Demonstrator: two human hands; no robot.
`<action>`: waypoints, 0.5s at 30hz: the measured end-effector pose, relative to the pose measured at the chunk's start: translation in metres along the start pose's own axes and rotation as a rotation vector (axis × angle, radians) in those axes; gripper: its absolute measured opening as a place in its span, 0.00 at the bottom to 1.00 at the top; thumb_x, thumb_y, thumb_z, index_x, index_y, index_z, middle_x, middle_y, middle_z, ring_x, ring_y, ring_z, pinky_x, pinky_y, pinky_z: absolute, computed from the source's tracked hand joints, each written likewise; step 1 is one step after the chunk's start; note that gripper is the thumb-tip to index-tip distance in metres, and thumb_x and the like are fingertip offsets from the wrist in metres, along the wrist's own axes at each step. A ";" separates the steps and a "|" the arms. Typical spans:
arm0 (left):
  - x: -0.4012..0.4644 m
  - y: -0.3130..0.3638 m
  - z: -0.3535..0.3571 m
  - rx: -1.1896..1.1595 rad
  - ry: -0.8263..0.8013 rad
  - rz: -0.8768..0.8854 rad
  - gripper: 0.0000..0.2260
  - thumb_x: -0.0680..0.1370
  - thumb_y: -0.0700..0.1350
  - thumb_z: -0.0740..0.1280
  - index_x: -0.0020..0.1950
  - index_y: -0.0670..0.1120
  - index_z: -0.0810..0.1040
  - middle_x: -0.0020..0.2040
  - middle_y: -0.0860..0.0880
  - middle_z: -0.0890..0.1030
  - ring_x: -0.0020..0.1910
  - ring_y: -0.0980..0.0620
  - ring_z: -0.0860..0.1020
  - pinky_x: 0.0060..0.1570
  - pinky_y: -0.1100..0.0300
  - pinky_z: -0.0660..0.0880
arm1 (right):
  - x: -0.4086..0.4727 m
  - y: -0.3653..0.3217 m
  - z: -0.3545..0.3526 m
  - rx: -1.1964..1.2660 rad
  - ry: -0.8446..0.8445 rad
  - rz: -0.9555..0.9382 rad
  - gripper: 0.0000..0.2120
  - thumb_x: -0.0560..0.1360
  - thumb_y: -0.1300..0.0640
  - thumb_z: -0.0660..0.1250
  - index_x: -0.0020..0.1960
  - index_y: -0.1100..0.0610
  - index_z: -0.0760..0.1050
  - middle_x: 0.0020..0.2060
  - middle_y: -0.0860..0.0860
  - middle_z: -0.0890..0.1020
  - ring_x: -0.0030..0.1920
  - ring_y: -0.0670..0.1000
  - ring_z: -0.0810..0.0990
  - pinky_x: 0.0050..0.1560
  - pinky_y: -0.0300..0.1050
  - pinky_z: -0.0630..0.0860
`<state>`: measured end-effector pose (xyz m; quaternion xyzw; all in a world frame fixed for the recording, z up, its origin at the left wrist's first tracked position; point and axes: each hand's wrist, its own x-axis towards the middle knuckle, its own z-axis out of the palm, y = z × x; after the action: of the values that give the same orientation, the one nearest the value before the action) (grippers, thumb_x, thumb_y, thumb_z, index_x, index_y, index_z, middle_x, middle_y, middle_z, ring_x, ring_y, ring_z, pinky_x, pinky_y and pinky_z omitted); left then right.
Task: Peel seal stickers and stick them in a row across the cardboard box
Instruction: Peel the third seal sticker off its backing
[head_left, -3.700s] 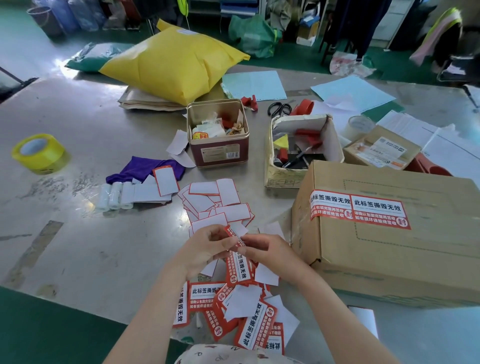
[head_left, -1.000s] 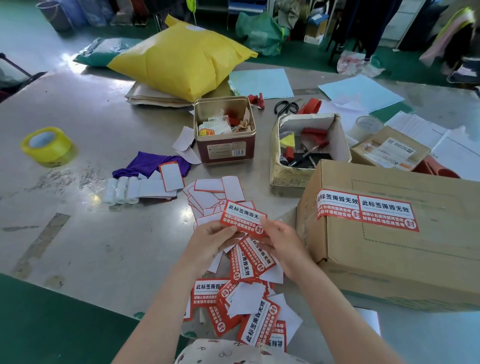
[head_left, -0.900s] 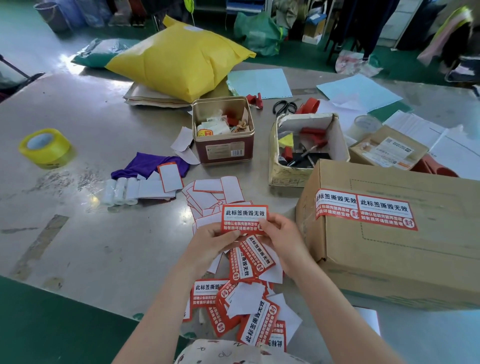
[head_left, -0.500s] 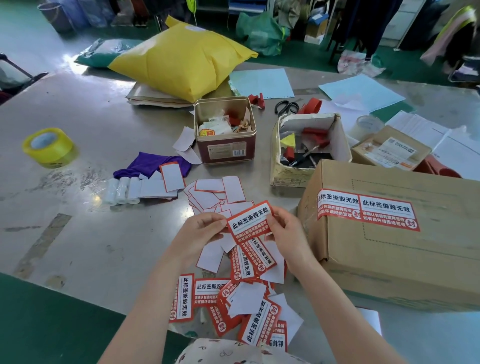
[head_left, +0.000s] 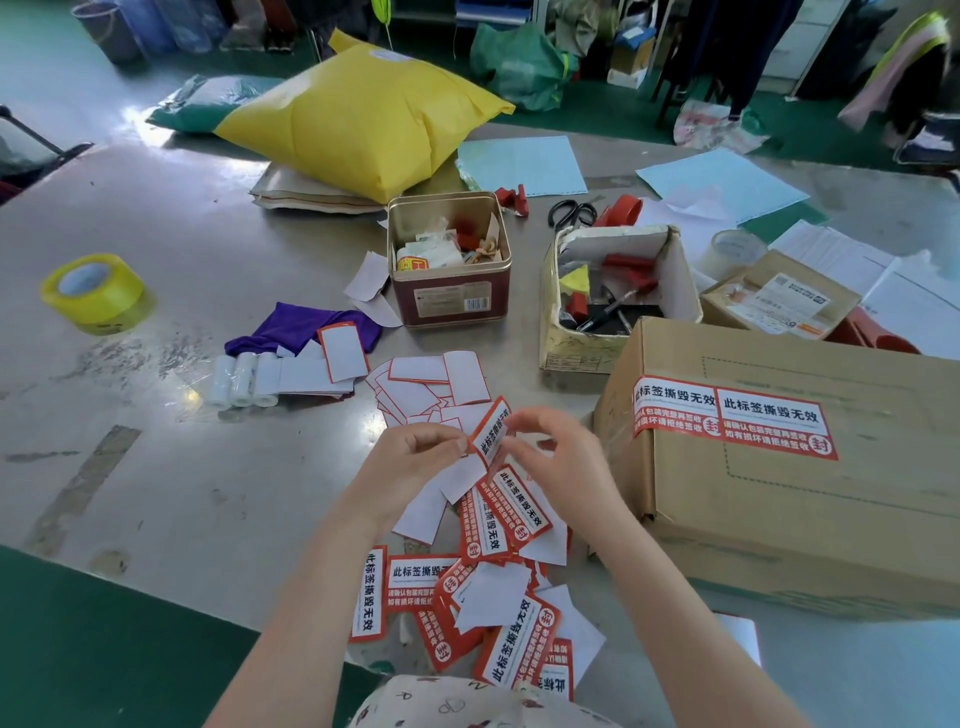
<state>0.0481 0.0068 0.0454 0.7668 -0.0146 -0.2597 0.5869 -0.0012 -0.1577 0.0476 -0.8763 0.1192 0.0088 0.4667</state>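
A red-and-white seal sticker (head_left: 492, 430) stands tilted on edge between my two hands, above a pile of loose stickers (head_left: 506, 514). My left hand (head_left: 415, 460) pinches its lower left corner. My right hand (head_left: 558, 457) touches its upper right edge with its fingertips, the other fingers spread. The cardboard box (head_left: 810, 519) lies to the right, with two seal stickers (head_left: 732, 418) side by side near its left edge. More unpeeled stickers (head_left: 467, 613) lie by the table's front edge.
Peeled white backings (head_left: 426, 387) lie just beyond my hands. Behind them stand a brown tin (head_left: 449, 301) and an open carton of tools (head_left: 618, 291). Yellow tape (head_left: 93, 291) sits far left, paper rolls (head_left: 239, 379) and purple cloth (head_left: 306, 327) left of centre, a yellow bag (head_left: 358, 119) at the back.
The sticker that I held flat and face-up has turned onto its edge. My right hand has shifted from its right side to its top edge; my left hand stays at its corner.
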 end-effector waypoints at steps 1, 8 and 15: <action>0.000 0.002 0.002 0.005 0.017 0.023 0.06 0.76 0.46 0.66 0.45 0.50 0.83 0.44 0.53 0.84 0.44 0.57 0.81 0.39 0.68 0.73 | -0.001 -0.002 0.001 0.006 -0.048 -0.031 0.09 0.76 0.54 0.67 0.56 0.52 0.78 0.51 0.44 0.80 0.50 0.42 0.76 0.47 0.31 0.70; 0.001 0.007 0.006 0.050 0.004 0.109 0.07 0.77 0.43 0.66 0.47 0.44 0.83 0.44 0.49 0.83 0.39 0.61 0.80 0.34 0.74 0.73 | -0.005 -0.007 0.002 0.019 -0.051 -0.075 0.09 0.75 0.55 0.68 0.54 0.53 0.81 0.50 0.47 0.83 0.50 0.44 0.79 0.48 0.31 0.72; 0.001 0.008 0.008 0.130 0.009 0.140 0.08 0.76 0.44 0.66 0.48 0.44 0.83 0.44 0.48 0.82 0.44 0.55 0.78 0.40 0.70 0.72 | -0.004 -0.003 0.002 -0.030 -0.009 -0.113 0.09 0.75 0.57 0.68 0.54 0.55 0.82 0.48 0.49 0.84 0.41 0.38 0.75 0.43 0.24 0.69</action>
<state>0.0484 -0.0030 0.0506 0.8015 -0.0823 -0.2131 0.5527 -0.0041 -0.1538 0.0501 -0.8886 0.0671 -0.0119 0.4536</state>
